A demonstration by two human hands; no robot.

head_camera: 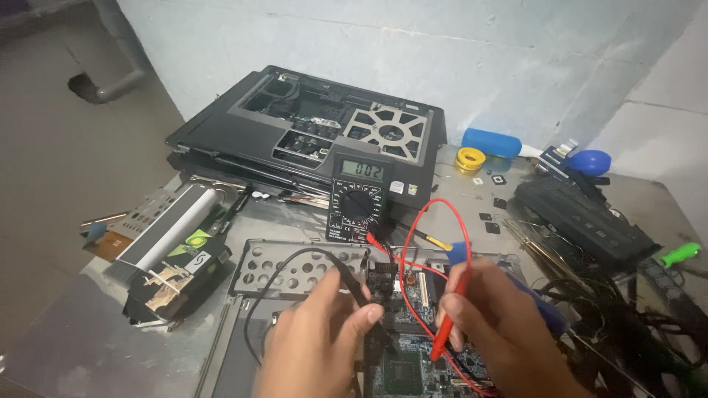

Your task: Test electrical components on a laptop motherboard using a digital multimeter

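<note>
My left hand pinches a black test probe whose tip rests on a blue circuit board. My right hand grips a red test probe pointed down at the same board. Red and black leads loop back to a black digital multimeter standing just behind the board, its display lit. The board lies in a grey metal laptop frame.
An opened black laptop chassis lies at the back. A disassembled drive and metal bracket lie left. Right side holds a black battery pack, a tangle of cables, a green-handled tool, yellow solder spool and blue case.
</note>
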